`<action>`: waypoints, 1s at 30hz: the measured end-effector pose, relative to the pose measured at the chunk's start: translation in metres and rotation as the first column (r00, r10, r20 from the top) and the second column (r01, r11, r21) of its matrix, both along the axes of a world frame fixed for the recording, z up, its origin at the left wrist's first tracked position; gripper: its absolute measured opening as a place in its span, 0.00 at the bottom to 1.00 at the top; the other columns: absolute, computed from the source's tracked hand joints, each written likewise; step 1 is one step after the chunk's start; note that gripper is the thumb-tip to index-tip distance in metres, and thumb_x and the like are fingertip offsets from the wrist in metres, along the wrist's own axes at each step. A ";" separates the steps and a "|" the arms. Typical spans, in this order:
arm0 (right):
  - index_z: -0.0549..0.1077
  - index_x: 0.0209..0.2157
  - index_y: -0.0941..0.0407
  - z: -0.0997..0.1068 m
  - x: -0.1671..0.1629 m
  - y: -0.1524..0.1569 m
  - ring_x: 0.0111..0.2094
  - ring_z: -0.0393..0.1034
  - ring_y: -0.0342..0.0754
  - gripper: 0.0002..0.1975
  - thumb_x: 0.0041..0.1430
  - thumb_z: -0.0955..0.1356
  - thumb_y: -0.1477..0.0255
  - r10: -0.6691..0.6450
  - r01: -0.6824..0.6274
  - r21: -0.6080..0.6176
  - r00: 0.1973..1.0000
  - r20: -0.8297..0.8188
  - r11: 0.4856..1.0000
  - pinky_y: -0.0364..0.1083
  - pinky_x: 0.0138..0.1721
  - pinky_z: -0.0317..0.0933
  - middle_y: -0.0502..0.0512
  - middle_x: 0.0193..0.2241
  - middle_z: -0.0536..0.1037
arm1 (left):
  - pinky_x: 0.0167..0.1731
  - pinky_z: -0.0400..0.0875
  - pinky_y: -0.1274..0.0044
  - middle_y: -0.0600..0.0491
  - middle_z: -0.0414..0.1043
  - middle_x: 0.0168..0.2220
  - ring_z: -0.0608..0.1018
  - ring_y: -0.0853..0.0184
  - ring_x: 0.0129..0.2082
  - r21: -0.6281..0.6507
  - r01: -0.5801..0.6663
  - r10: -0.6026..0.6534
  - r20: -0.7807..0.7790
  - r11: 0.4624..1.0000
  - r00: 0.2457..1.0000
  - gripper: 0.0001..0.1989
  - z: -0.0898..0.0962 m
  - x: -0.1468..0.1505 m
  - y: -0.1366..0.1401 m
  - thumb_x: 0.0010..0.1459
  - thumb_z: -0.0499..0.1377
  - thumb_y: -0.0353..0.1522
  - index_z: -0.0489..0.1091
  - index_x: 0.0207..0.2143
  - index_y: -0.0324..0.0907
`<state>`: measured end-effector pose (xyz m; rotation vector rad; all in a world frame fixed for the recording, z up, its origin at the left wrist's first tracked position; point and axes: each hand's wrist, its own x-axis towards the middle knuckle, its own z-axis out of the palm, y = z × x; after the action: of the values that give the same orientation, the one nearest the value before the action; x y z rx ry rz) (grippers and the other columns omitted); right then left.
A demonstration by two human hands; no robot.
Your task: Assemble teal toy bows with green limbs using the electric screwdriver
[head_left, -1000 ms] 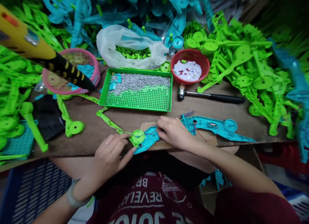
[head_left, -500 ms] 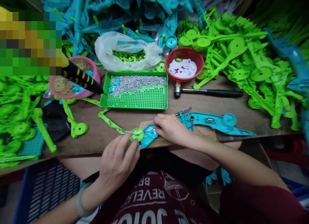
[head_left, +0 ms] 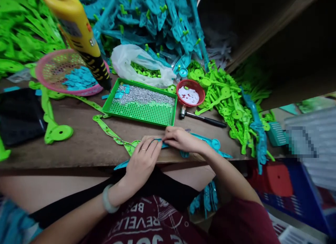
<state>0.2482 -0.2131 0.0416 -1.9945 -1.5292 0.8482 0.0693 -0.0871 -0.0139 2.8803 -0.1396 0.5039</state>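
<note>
Entries as I read them from my distant station: one blue plastic piece [head_left: 165, 145], at the near edge of the bench [head_left: 84, 142], mostly covered from my view. Left hand [head_left: 143, 160]: fingers flat, side by side across the piece, I judge to steady it; thumb hidden, so I cannot tell whether this grip clasps anything. Right hand [head_left: 181, 139]: thumb and fingertips pressed together at the piece, a grip suited to fine work, though what it pinches is hidden. One jointed green strip [head_left: 107, 127], running from the left hand toward the green tray [head_left: 141, 113]. In that tray, small metal bits [head_left: 147, 96], the low wall presumably there against scattering. One hammer [head_left: 202, 118], on the near side of the red basket [head_left: 201, 97], likely laid for the right. One yellow power tool [head_left: 75, 23], nose down, overlapping the pink basket [head_left: 47, 67] in my view, probably handy for the left.
</note>
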 end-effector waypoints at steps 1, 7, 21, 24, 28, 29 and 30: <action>0.77 0.38 0.59 0.001 0.001 -0.003 0.36 0.68 0.45 0.07 0.65 0.66 0.79 -0.015 0.015 0.016 1.000 -0.013 1.000 0.44 0.40 0.62 0.53 0.33 0.72 | 0.52 0.68 0.60 0.39 0.75 0.52 0.74 0.50 0.55 -0.001 0.015 -0.015 0.021 1.000 1.000 0.17 0.000 -0.001 0.001 0.67 0.49 0.24 0.70 0.54 0.32; 0.74 0.37 0.59 -0.001 -0.003 -0.018 0.38 0.69 0.45 0.06 0.68 0.65 0.74 -0.125 0.123 0.085 0.992 0.009 0.989 0.44 0.41 0.63 0.54 0.35 0.73 | 0.51 0.69 0.60 0.39 0.76 0.48 0.74 0.50 0.53 0.000 0.064 -0.063 0.098 0.998 0.993 0.19 -0.001 -0.003 0.004 0.66 0.46 0.22 0.71 0.52 0.29; 0.70 0.44 0.57 -0.011 -0.020 -0.033 0.37 0.64 0.45 0.12 0.71 0.57 0.75 -0.031 0.005 0.095 0.963 0.269 0.995 0.43 0.39 0.62 0.56 0.37 0.67 | 0.48 0.70 0.61 0.43 0.71 0.38 0.73 0.54 0.44 0.076 0.048 -0.049 0.004 0.996 0.999 0.17 0.008 0.005 0.004 0.63 0.52 0.22 0.73 0.51 0.31; 0.70 0.43 0.58 -0.015 -0.021 -0.033 0.35 0.63 0.45 0.12 0.71 0.57 0.76 -0.011 -0.020 0.090 0.945 0.328 0.996 0.43 0.37 0.61 0.56 0.37 0.67 | 0.48 0.69 0.62 0.44 0.70 0.38 0.72 0.54 0.43 0.065 0.050 -0.050 0.010 0.997 0.999 0.16 0.008 0.005 0.005 0.63 0.52 0.22 0.73 0.50 0.31; 0.70 0.40 0.57 -0.015 -0.026 -0.031 0.34 0.60 0.46 0.10 0.69 0.58 0.78 0.041 -0.060 0.026 0.885 0.463 0.998 0.44 0.35 0.58 0.55 0.36 0.67 | 0.48 0.69 0.62 0.44 0.70 0.38 0.71 0.55 0.43 0.067 0.069 -0.069 0.007 0.995 0.998 0.17 0.011 0.007 0.006 0.62 0.51 0.21 0.73 0.50 0.30; 0.70 0.40 0.57 -0.014 -0.028 -0.031 0.34 0.60 0.46 0.10 0.69 0.59 0.79 0.055 -0.067 0.007 0.870 0.489 0.998 0.44 0.35 0.58 0.55 0.36 0.67 | 0.48 0.69 0.62 0.44 0.70 0.38 0.71 0.55 0.43 0.070 0.074 -0.074 -0.003 0.995 0.997 0.17 0.012 0.008 0.006 0.61 0.52 0.21 0.73 0.50 0.30; 0.71 0.39 0.57 -0.013 -0.029 -0.031 0.35 0.60 0.46 0.09 0.68 0.60 0.79 0.066 -0.070 -0.011 0.859 0.508 0.997 0.44 0.36 0.58 0.56 0.36 0.68 | 0.48 0.69 0.62 0.45 0.70 0.38 0.71 0.55 0.42 0.072 0.076 -0.075 -0.015 0.995 0.997 0.16 0.012 0.008 0.006 0.61 0.52 0.21 0.73 0.49 0.30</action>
<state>0.2192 -0.2446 0.0283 -2.2888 -1.8871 0.3392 0.0778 -0.0809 -0.0015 2.9345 -0.2691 0.4771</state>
